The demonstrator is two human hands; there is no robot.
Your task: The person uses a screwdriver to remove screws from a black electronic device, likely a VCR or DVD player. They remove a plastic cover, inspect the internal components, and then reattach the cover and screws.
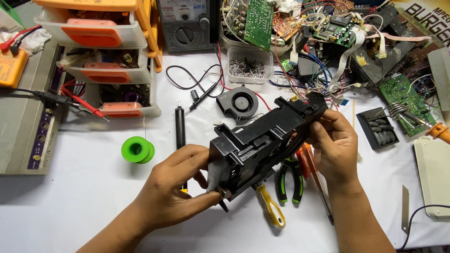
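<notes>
Left hand (176,187): enters from lower left, forearm angled up and to the right, palm turned toward the workpiece. Thumb pressed along the lower near corner, fingers curled against the left end face. Clamped on the black moulded plastic chassis frame (255,145).

Right hand (333,145): enters from lower right, forearm nearly vertical, wrist bent inward. Fingers wrapped over the upper right end of the frame, thumb side toward the camera. Also clamped on the frame.

Hands well apart, one at each end of the same part.

Frame position: held clear of the white table surface (70,206), tilted, left end low and right end high, at centre of view.

Directly beneath the frame, on the table: yellow-handled screwdriver (271,208), green-and-black-handled pliers (289,178), orange-handled screwdriver (311,171).

Just behind the frame: round black blower fan (239,103), with a clear plastic box of small metal parts (249,65) beyond it.

Left of the left hand: green spool of solder wire (137,150) and a slim black pen-shaped tool (180,129).

Upper left: stacked translucent drawers with orange handles (101,56).

Upper right: heap of green circuit boards and loose wiring (323,33).
</notes>
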